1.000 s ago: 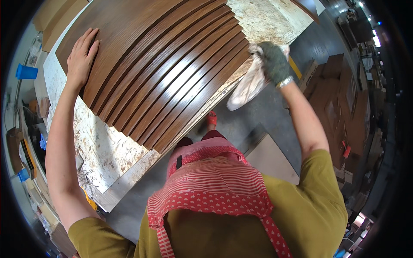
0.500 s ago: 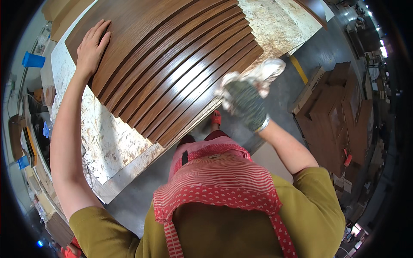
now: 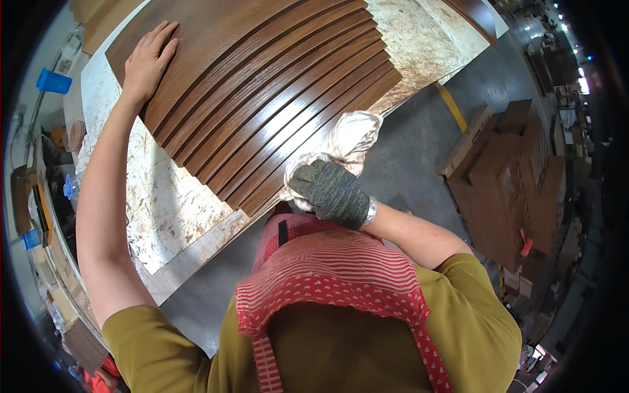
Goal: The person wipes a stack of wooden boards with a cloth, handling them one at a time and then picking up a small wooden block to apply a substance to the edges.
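Several glossy dark brown wood panels (image 3: pixel 229 98) lie overlapped like steps on the worktable, each showing a strip of its front edge. My bare left hand (image 3: pixel 148 62) rests flat on the left end of the uppermost panel, fingers stretched out. In a dark grey knitted glove, my right hand (image 3: pixel 331 193) is closed on a crumpled white rag (image 3: pixel 350 141). The rag lies against the front edge of the nearest panel. The fingertips of the glove are partly hidden in the cloth.
Stained white sheeting covers the worktable (image 3: pixel 170 216), whose front edge runs just before my apron. Stacked brown panels (image 3: pixel 491 190) stand on the floor at the right, near a yellow floor line (image 3: pixel 452 108). A blue bin (image 3: pixel 54 81) and cluttered shelves sit at the left.
My right hand has moved left and nearer to me with the rag, to the nearest panel's front edge. My left hand stays on the top panel.
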The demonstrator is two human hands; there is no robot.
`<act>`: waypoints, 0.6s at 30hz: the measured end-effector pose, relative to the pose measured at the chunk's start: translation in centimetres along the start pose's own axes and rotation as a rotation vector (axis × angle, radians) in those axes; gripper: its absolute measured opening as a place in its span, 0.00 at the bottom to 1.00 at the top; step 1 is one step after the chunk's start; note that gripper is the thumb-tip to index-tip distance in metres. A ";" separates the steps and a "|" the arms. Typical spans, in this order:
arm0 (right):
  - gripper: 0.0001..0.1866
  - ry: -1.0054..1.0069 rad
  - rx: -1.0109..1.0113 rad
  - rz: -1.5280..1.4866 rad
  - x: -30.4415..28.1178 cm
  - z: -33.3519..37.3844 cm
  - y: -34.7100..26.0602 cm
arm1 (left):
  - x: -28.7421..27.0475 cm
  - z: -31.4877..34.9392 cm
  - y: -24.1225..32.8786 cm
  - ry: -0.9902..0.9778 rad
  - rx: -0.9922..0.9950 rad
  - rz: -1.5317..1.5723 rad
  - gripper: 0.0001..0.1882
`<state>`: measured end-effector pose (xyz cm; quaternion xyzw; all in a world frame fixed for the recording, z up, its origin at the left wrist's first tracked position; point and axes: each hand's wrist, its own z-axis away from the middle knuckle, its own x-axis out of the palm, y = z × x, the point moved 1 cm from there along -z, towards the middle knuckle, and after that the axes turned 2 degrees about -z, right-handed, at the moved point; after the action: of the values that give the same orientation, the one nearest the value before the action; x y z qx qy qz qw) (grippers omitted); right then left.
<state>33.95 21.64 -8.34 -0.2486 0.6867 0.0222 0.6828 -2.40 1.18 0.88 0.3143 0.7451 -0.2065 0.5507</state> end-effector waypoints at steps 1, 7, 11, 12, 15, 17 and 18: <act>0.21 -0.115 -0.049 -0.242 -4.2 -0.6 -0.9 | 0.1 0.5 -0.4 -0.008 -0.007 -0.018 0.26; 0.19 0.324 0.674 -0.278 -7.2 1.9 11.1 | -0.6 0.4 0.5 0.042 0.020 -0.063 0.24; 0.17 0.321 0.252 -0.232 -0.2 0.4 2.2 | -0.7 0.4 0.0 0.020 0.028 -0.023 0.25; 0.18 0.591 0.053 -0.570 1.5 0.1 -1.5 | -0.7 0.2 0.3 0.035 0.029 -0.033 0.26; 0.12 0.030 -0.190 -0.597 3.6 -1.9 -6.2 | 0.1 -0.3 0.3 0.019 0.013 -0.087 0.26; 0.12 0.124 -0.124 -0.400 -2.1 -1.4 -6.8 | 0.8 0.1 -1.6 0.042 0.012 -0.114 0.26; 0.17 0.201 0.071 -0.273 -4.4 -0.8 -5.5 | 0.7 0.8 -2.5 0.072 0.014 -0.096 0.26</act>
<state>35.01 17.88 -2.39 -0.3162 0.7118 -0.1202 0.6156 -3.71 -0.95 -0.12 0.2894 0.7771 -0.2264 0.5110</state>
